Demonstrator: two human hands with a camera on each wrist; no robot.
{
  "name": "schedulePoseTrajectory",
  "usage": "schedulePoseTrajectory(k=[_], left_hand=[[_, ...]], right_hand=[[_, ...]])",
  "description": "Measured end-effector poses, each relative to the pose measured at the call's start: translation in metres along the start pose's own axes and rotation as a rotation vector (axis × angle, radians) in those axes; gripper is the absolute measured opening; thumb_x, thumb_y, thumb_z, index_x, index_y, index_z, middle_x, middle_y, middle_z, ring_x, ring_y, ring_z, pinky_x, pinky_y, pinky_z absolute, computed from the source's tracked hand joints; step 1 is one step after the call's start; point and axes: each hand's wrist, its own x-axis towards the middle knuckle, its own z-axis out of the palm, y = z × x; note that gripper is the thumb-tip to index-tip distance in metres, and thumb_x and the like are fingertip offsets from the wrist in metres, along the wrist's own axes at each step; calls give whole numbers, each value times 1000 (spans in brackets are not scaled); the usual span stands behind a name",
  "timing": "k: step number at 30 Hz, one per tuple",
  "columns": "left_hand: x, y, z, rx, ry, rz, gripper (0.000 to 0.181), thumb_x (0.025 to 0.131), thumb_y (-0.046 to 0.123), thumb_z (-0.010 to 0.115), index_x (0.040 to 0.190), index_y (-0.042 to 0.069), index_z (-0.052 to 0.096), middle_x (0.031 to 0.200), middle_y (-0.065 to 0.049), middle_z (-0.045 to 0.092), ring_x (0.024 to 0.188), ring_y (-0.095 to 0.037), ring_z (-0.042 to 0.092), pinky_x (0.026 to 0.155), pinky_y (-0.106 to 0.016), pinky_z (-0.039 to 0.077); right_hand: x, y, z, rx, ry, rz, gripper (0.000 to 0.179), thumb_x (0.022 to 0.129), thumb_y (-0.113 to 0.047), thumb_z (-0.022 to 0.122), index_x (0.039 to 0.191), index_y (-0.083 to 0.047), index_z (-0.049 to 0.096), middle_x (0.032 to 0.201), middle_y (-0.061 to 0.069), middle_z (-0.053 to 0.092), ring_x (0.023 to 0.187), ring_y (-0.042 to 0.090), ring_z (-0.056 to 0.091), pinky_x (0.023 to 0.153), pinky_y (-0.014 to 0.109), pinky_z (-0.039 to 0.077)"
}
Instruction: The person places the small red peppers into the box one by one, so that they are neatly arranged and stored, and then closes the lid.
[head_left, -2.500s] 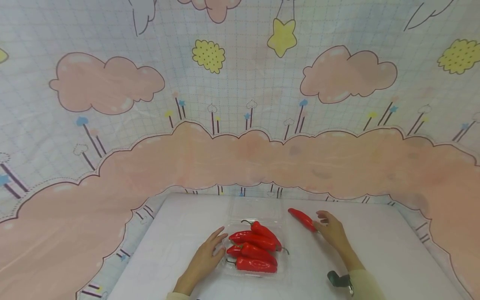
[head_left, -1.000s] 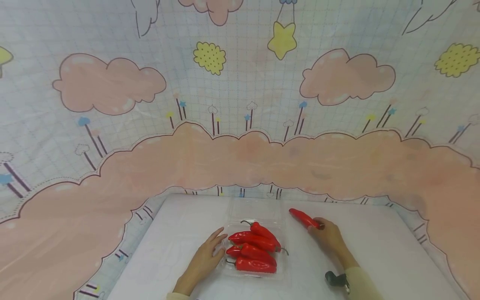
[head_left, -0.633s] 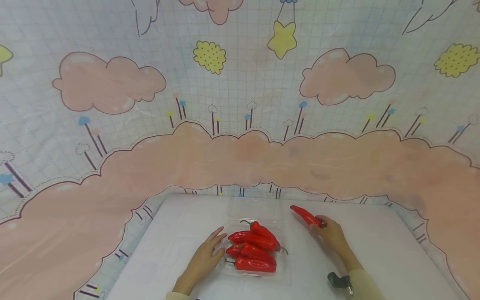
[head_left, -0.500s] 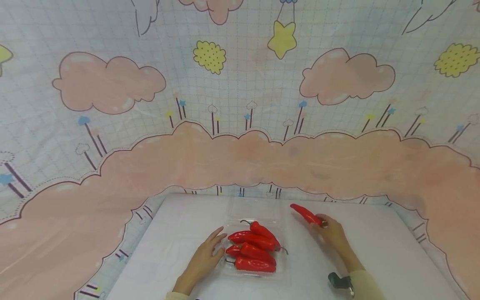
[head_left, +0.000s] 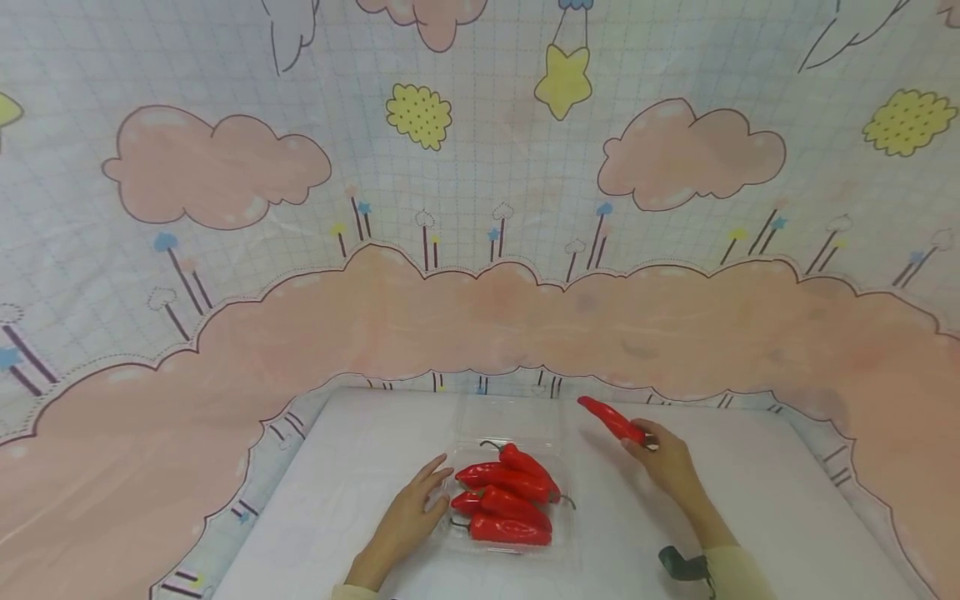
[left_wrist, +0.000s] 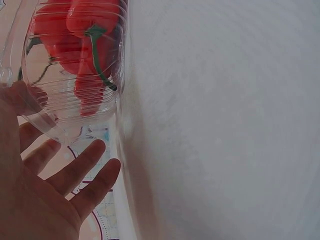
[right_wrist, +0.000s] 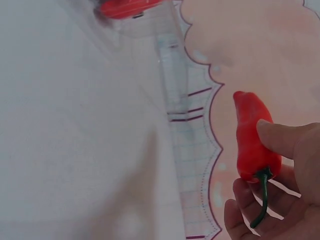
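Note:
My right hand (head_left: 667,461) pinches a red pepper (head_left: 611,418) near its stem end, thumb on one side and fingers on the other. In the right wrist view the pepper (right_wrist: 252,135) points its tip away from the hand, its green stem hanging by the fingers. My left hand (head_left: 405,515) rests with fingers spread along the left side of a clear plastic box (head_left: 566,533). Several red peppers (head_left: 510,482) lie stacked in that box. The left wrist view shows my thumb and fingers (left_wrist: 92,160) at the clear wall, with a green stem inside.
The box's clear lid (head_left: 510,417) lies folded back behind it on the white table (head_left: 360,450). A cloth backdrop (head_left: 480,317) printed with clouds and stars rises behind the table. A dark green object (head_left: 681,563) sits by my right sleeve.
My right hand has closed its fingers on the loose pepper and raised it off the table, tip upward and away. The left hand and the box stay where they were.

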Motion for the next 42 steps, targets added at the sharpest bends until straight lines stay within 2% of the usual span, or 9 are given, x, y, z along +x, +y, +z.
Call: schedulePoseTrajectory(k=[5,18,26,35,42], left_hand=[[0,0,0,7,4,4,42,92,18,63,134,16,60,153,1,45,123,-26,62,97,-46,55],[1,1,1,2,18,7,43,91,17,63,134,14,60,153,-1,45,121,-28,63,98,-51,53],[2,1,1,7,6,-5,43,92,18,63,135,16,59,154,0,44,123,-27,62,98,-50,54],[2,2,2,7,2,-14,43,93,19,63,135,16,59,154,2,44,124,-26,61,96,-46,56],[2,2,3,-1,3,-14,43,92,19,63,135,16,59,154,2,44,124,-25,61,98,-47,55]], right_hand=[[-5,-6,-5,2,14,-22,56,94,-33,66,140,-6,48,130,24,58,109,36,58,85,43,59],[-15,-19,-13,12,56,-115,53,94,-28,66,139,-5,50,127,23,61,106,33,61,86,41,59],[-24,-33,-18,36,60,-126,51,95,-24,65,140,-6,50,129,22,60,110,35,59,91,49,58],[-31,-42,-19,47,64,-131,52,94,-24,66,140,-8,49,128,20,60,107,32,60,86,44,61],[-37,-47,-20,63,82,-188,50,93,-21,67,138,-7,51,125,19,61,105,31,62,83,43,62]])
